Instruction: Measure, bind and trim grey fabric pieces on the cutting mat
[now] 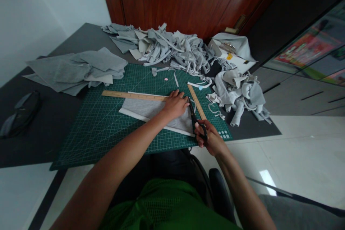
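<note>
A piece of grey fabric (145,107) with a white edge lies on the green gridded cutting mat (99,143). My left hand (175,104) rests on its upper right part with the fingers spread, over the right end of a wooden ruler (121,94). Black scissors (193,115) are held by the handles in my right hand (208,136); their blades lie along the fabric's right edge and point away from me. A second wooden ruler (197,102) lies at a slant just right of the scissors.
Grey fabric pieces (78,68) lie at the left. Heaped scraps (178,48) line the back, with more scraps (239,93) at the right. A white box (235,59) stands at the back right, and a dark pouch (23,115) lies far left.
</note>
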Motion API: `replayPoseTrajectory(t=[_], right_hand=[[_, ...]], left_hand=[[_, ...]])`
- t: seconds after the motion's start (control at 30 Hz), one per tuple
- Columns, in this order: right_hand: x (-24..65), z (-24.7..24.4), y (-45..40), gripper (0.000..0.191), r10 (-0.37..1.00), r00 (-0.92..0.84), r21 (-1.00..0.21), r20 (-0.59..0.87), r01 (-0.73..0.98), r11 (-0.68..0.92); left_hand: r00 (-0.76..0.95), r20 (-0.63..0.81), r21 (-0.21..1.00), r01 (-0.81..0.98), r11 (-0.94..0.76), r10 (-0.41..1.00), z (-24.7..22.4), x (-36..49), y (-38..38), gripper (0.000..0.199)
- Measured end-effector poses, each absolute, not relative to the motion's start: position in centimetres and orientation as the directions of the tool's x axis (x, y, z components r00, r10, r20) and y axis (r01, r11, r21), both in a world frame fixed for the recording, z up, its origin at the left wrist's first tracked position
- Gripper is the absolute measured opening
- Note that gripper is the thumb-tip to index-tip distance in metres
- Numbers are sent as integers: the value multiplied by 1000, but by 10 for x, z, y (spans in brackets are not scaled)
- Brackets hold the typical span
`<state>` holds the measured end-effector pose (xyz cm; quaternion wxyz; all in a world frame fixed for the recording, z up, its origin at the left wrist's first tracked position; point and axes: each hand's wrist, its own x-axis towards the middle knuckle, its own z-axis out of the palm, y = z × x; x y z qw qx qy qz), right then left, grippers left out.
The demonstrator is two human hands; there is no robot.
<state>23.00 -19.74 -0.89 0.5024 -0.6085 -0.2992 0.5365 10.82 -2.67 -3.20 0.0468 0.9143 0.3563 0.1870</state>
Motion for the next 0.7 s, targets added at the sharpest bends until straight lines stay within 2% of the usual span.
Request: replayPoseTrajectory(t=[0.33, 0.7], right_hand=[[230, -13, -198, 61, 913, 237, -939, -333, -168, -299], [229, -10, -193, 67, 874, 295, -920, -386, -188, -343]], left_hand=[[682, 311, 215, 628, -748, 662, -32, 108, -26, 38], [673, 347, 228, 615, -755, 653, -35, 106, -22, 36]])
